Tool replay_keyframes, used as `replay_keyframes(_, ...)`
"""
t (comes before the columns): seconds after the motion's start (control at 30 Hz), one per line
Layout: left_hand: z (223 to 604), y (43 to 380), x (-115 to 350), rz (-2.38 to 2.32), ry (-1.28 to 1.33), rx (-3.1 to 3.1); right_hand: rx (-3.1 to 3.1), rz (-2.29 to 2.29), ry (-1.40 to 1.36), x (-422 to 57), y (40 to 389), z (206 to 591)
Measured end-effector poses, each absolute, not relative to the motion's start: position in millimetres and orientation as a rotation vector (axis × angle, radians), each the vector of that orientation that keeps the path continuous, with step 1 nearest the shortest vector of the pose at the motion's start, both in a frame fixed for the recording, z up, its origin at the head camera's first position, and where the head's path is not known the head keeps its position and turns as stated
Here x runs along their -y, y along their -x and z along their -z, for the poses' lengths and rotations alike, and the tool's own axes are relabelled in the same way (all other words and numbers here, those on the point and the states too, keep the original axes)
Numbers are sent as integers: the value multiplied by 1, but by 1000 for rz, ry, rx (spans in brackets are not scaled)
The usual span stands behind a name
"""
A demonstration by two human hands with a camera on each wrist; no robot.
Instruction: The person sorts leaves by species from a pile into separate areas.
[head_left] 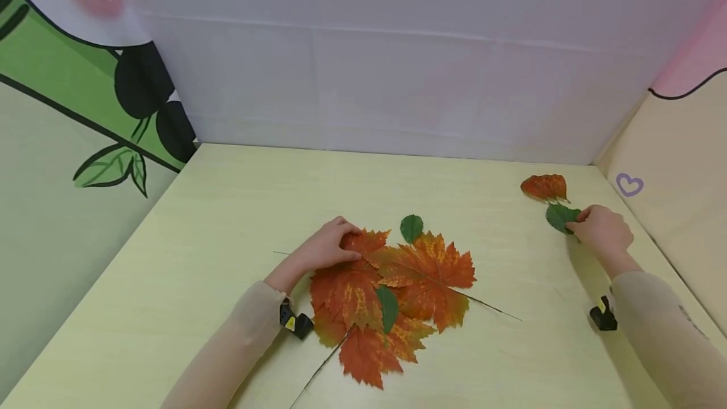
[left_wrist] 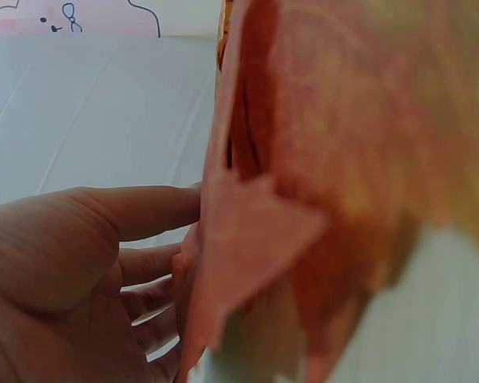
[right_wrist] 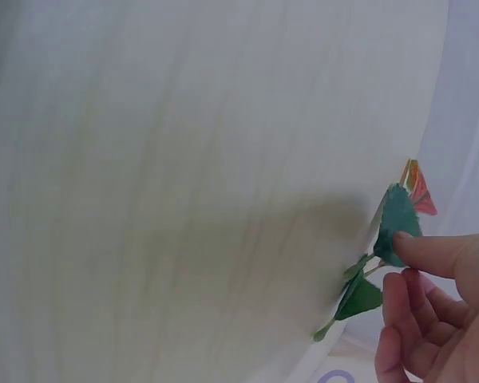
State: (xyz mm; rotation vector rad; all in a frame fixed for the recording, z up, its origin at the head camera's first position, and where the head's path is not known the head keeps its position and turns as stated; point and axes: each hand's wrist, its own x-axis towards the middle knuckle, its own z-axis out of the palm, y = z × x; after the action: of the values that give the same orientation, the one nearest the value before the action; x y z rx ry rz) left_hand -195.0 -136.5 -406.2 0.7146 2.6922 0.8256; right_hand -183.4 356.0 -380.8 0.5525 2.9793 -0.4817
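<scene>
1. Pinching green leaves (head_left: 559,217) on the table's (head_left: 227,207) right, my right hand (head_left: 602,230) likely suits their thinness.
2. My left hand (head_left: 326,246) holds the central orange leaves (head_left: 349,292) edgewise, perhaps steadying them; from here, blur hides exact contact.

Room between orange leaves (head_left: 363,295) and right grip (head_left: 603,231), bar one stem (head_left: 486,304).

The right grip (right_wrist: 455,319) pinches a green leaf (right_wrist: 397,217) near a red-orange leaf (right_wrist: 420,191).
</scene>
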Motion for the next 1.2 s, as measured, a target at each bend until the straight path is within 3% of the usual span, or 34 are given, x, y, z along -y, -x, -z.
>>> replay_keyframes(0.43, 411, 197, 135, -820, -739, -2709, -3073, 497, -405, -327, 188, 377)
replay_keyframes(0.87, 416, 199, 136, -829, -743, -2719, -3047, 569, 40, -233, 198, 370)
replay_keyframes(1.2, 415, 199, 136, -836, -733, -2708, -2997, 560, 122, -174, 207, 374)
